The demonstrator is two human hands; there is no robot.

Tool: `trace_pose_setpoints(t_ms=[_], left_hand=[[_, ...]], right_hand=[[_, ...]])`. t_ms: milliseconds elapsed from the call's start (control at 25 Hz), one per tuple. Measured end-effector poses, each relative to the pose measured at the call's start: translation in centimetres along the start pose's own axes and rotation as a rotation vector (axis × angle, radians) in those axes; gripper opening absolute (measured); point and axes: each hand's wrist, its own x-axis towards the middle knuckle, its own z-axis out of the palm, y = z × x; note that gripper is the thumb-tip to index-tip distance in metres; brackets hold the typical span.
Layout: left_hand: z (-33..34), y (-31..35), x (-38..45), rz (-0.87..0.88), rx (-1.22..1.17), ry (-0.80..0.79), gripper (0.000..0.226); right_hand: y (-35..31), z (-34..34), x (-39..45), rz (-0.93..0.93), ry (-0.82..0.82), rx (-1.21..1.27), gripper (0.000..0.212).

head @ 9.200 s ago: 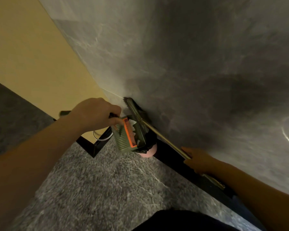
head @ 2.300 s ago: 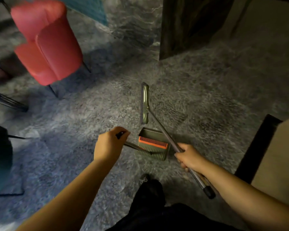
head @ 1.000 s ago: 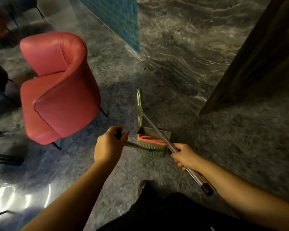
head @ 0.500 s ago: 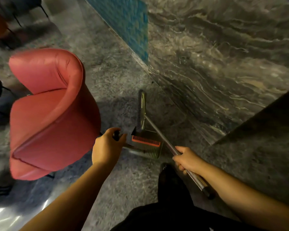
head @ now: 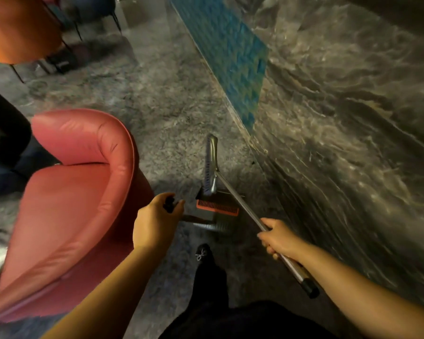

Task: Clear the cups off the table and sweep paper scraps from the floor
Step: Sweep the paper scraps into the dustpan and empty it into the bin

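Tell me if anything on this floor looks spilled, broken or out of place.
Nothing stands out. The left hand holds the dustpan handle and the right hand grips the broom pole; both tools look intact. The pink chair stands upright. No scraps or spills show on the floor, though the picture is dim and blurred.

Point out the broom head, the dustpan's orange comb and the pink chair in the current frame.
broom head (head: 211,165): head view, on the middle of the grey head above the dustpan.
orange comb (head: 217,207): head view, on the toothed strip across the dustpan.
pink chair (head: 66,204): head view, on the seat cushion.
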Motion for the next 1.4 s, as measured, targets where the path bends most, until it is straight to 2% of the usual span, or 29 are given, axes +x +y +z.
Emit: trace_pose_setpoints(t_ms=[360, 720, 840, 1000, 1160, 1400], left_hand=[[3.7, 3.1, 25.7, -0.004, 0.054, -0.058, 0.048], [7.4, 7.0, 49.3, -0.086, 0.059, -0.003, 0.042], [8.6, 9.0, 59.0, -0.147, 0.046, 0.054, 0.043], [8.1, 11.2, 70.4, -0.184, 0.055, 0.122, 0.044], [8.1, 11.5, 80.7, -0.184, 0.065, 0.173, 0.043], [7.2, 9.6, 100.2, -0.178, 0.044, 0.157, 0.043]], right_hand=[[-19.4, -3.0, 18.2, 0.005, 0.021, -0.038, 0.048], [-37.5, -7.5, 37.6, -0.023, -0.003, -0.011, 0.038], [-45.6, -9.7, 45.9, -0.028, -0.045, -0.039, 0.029], [-56.2, -11.2, 53.0, -0.048, -0.087, -0.084, 0.034], [-65.6, -10.4, 60.0, -0.084, -0.11, -0.1, 0.038], [-79.5, -6.8, 71.3, -0.089, -0.103, -0.097, 0.039]])
